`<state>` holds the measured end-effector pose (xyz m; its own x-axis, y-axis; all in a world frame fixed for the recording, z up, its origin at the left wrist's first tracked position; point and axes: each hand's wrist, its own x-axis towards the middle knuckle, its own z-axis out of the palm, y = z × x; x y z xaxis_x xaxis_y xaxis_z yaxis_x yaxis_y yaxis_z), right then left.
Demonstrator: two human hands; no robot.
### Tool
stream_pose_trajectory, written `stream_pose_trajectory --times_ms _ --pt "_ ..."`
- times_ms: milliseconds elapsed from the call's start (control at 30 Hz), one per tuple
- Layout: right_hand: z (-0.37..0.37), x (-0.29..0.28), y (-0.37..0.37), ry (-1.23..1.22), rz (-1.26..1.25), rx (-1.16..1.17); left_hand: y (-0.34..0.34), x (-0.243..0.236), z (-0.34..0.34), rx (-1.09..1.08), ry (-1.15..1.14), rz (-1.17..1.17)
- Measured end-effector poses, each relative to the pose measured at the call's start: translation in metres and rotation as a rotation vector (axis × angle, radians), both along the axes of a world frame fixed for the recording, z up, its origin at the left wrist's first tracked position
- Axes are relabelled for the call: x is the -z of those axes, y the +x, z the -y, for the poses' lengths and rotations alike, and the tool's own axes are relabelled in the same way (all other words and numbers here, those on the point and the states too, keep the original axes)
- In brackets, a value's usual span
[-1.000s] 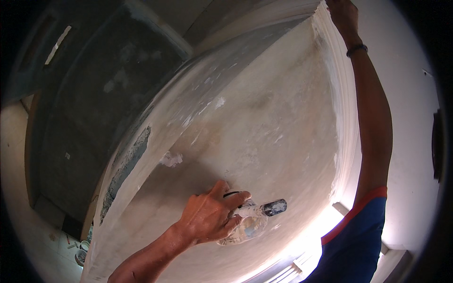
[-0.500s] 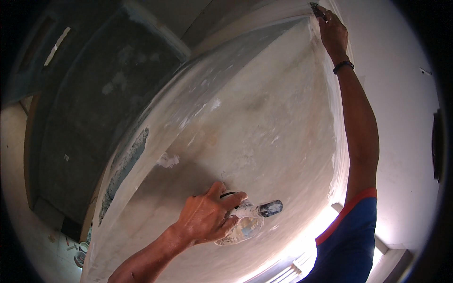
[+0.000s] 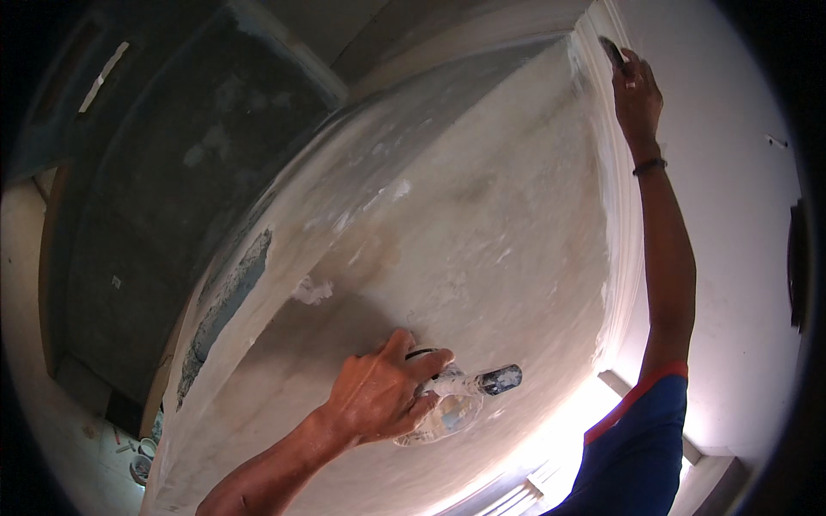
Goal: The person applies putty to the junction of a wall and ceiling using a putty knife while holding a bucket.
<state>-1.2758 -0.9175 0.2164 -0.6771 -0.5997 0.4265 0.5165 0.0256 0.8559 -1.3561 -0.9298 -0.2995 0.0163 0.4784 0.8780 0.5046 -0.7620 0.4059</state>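
Observation:
My left hand [image 3: 379, 396] is closed around a putty-smeared tool with a dark-ended handle [image 3: 499, 379], low in front of the plastered wall [image 3: 482, 224]. Below the fingers hangs a pale, rounded, smeared piece [image 3: 447, 421], partly hidden by the hand; its kind is unclear. High at the upper right, my right hand [image 3: 638, 103] grips a small tool with a dark, rounded end [image 3: 612, 53], by the white ceiling moulding [image 3: 615, 249]. How its working end meets the moulding does not show clearly.
A rough grey strip of exposed surface [image 3: 225, 305] runs down the wall's left side. Beyond it is a dark grey wall [image 3: 172, 215]. Buckets [image 3: 142, 464] and small tools lie on the floor at lower left. Bright light enters at lower right, beside the white ceiling [image 3: 731, 258].
My right hand has moved right and down from the top corner, taking its tool along the moulding. My left hand stays almost where it was; its tool has shifted slightly right.

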Motion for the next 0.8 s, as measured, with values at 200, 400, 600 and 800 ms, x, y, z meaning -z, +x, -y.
stream_pose_trajectory --times_ms 200,400,600,800 --pt "0.018 -0.022 -0.052 0.366 0.284 0.147 0.0 0.001 0.0 0.002 0.021 -0.013" --pt "0.029 -0.023 -0.064 0.327 0.34 0.333 -0.001 0.003 -0.002 0.014 0.026 -0.012" --pt "0.017 -0.028 -0.063 0.396 0.369 0.336 -0.002 0.001 -0.001 0.003 -0.005 -0.021" --pt "0.016 -0.017 -0.08 0.588 0.211 0.605 -0.003 0.002 0.0 0.003 -0.013 -0.024"
